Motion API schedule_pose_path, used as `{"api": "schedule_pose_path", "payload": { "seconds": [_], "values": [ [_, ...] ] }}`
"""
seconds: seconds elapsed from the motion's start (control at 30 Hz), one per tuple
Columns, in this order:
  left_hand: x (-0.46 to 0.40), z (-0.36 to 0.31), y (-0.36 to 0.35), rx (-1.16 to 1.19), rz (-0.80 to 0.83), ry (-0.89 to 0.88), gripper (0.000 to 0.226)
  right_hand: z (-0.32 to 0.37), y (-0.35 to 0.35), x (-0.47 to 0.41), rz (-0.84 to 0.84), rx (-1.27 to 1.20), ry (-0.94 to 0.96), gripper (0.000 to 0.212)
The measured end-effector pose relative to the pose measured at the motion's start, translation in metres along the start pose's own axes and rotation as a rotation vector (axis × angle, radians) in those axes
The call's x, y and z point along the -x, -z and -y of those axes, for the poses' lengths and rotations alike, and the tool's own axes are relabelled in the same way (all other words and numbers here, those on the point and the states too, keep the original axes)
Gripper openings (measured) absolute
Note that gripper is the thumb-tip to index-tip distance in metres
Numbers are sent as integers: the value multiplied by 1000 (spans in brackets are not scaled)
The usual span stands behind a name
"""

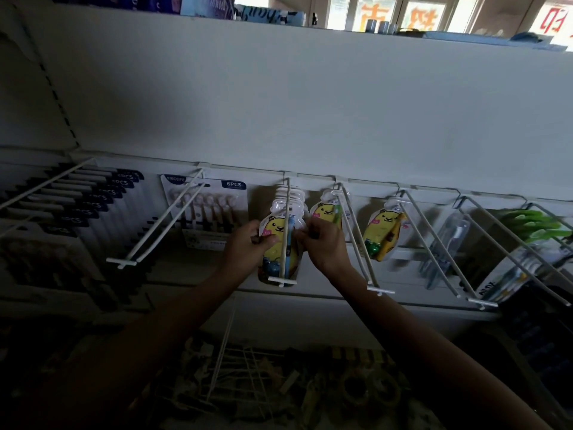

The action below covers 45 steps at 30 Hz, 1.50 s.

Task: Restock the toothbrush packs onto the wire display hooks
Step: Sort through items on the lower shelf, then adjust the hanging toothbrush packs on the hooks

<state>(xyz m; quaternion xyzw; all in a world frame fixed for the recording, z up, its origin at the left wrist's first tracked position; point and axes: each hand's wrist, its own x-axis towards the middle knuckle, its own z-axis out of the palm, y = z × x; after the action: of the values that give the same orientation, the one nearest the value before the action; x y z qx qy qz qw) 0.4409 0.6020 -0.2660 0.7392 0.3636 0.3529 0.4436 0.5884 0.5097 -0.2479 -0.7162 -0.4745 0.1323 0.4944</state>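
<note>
Your left hand (248, 243) and right hand (322, 243) both pinch the yellow bear toothbrush pack (277, 240), fingers clamped on its 2 side edges. It hangs on the white wire hook (284, 231), frontmost of the packs there.

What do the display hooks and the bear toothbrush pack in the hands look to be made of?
Display hook: thin metal wire, likely white-coated, judging by its slim, straight, matte rods. Bear toothbrush pack, held by the left hand and right hand: apparently clear glossy plastic over a yellow printed card, with highlights along its edge.
</note>
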Motion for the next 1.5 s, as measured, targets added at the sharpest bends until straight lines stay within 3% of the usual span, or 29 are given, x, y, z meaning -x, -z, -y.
{"api": "schedule_pose_path", "payload": {
  "seconds": [0.13, 0.23, 0.37, 0.57, 0.7, 0.83, 1.17, 1.5],
  "values": [
    [4, 8, 0, 65, -65, 27, 34, 3, 2, 7, 81, 84, -31, 22],
    [15, 10, 5, 23, -152, -100, 58, -1, 5, 14, 73, 204, -87, 24],
    [40, 12, 21, -207, -217, -315, 47, -5, 18, 36, 63, 233, -91, 31],
    [76, 13, 44, -548, 72, -687, 23, -9, 51, 88, 165, 602, 146, 41],
    [93, 4, 36, -630, 270, -783, 34, 3, 73, 122, 209, 783, 300, 42],
    [105, -18, 14, -627, 362, -856, 41, -3, 102, 155, 201, 834, 362, 42],
    [138, -81, -95, -630, 427, -981, 57, -53, 233, 214, 194, 854, 426, 55],
    [186, -173, -305, -640, 451, -1009, 61, -156, 445, 260, 178, 861, 406, 57]
  ]
}}
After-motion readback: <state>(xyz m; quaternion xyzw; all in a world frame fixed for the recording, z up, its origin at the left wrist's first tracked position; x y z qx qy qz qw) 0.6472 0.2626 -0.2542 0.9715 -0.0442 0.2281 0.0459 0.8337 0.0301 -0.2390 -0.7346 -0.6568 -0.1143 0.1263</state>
